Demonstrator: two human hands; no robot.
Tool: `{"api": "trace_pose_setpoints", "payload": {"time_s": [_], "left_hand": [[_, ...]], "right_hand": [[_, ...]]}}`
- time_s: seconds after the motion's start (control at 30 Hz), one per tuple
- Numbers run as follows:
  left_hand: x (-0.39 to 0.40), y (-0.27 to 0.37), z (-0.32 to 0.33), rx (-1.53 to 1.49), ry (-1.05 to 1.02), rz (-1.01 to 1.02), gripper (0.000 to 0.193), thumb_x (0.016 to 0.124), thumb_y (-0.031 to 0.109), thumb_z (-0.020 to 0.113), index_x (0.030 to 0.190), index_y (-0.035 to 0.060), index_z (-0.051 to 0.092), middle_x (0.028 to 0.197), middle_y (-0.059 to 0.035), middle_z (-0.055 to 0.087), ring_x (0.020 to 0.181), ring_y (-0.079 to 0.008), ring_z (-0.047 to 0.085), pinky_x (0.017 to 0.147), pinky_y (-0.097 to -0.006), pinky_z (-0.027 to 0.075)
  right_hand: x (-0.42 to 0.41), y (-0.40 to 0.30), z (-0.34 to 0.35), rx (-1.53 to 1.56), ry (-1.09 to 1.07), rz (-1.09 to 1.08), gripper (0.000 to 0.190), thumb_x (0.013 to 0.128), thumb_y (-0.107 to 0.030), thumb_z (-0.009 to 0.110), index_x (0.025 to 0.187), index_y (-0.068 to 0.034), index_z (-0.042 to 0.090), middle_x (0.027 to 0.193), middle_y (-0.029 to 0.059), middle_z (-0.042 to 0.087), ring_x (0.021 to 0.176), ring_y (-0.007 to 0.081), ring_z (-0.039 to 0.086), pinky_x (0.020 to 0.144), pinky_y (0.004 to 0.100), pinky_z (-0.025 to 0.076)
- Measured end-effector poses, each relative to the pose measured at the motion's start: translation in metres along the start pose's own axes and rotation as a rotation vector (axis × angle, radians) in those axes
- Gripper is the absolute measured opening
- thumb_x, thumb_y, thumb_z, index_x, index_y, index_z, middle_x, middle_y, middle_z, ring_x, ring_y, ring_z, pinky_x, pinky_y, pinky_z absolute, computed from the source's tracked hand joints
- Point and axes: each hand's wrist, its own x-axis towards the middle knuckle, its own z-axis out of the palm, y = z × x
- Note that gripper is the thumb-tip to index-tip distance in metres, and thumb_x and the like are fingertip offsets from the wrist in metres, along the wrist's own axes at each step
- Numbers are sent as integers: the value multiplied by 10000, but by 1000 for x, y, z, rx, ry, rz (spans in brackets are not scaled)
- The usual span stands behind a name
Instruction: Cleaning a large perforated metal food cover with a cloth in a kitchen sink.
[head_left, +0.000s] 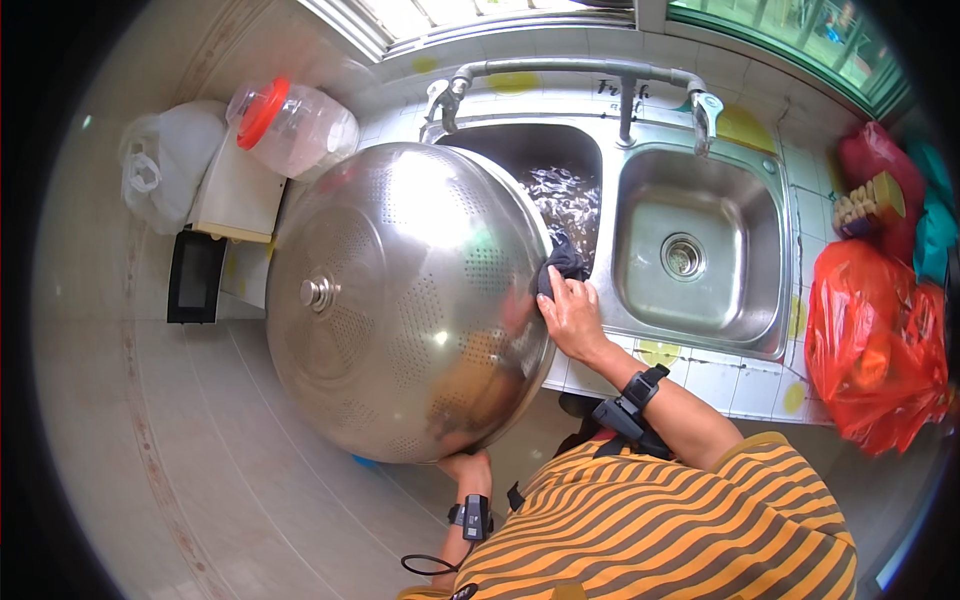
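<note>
A large domed stainless-steel colander (420, 300), perforated in patches and with a knob-like metal fitting (319, 293) at its centre, fills the middle of the view. Its domed side faces me, tilted, and its inside is hidden. My left hand (469, 466) holds its lower rim from below, the fingers mostly out of sight. With my right hand (574, 311) I press a dark wet cloth (561, 264) against the right edge of the rim. Behind that edge, the left sink basin (517, 139) holds rippling water (562, 199).
The right sink basin (697, 315) shows its drain (683, 256). A grey pipe with two taps (540, 67) spans both basins. At left are a red-lidded plastic jar (315, 131) and a white plastic bag (176, 165). A red plastic bag (874, 337) and a brush (866, 206) lie right.
</note>
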Motion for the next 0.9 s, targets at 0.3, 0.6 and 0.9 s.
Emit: {"api": "trace_pose_setpoints", "payload": {"time_s": [0.3,0.6,0.9], "left_hand": [[-1,-35,28,-293,-45,-137,332,933,352,374,1017,120,596,1034,-24,608,966,-190,556,980,-388,404],[-15,-25,33,-215,-37,-122,349,940,374,374,1056,118,580,1069,-35,591,1012,-200,542,992,-398,401],[-24,-28,58,-182,25,-152,283,935,308,385,1001,127,593,981,-26,612,909,-185,576,915,-378,463]], "right_hand": [[-28,-8,0,-28,-62,-75,576,908,-282,478,1339,61,313,1112,237,542,1131,366,406,964,548,265],[134,29,22,46,-211,-73,394,963,-331,271,1258,-163,471,1455,11,275,1240,299,348,933,706,239],[204,45,47,387,-35,-190,468,957,-401,305,1341,-145,385,1265,146,503,1142,348,488,977,405,368]]}}
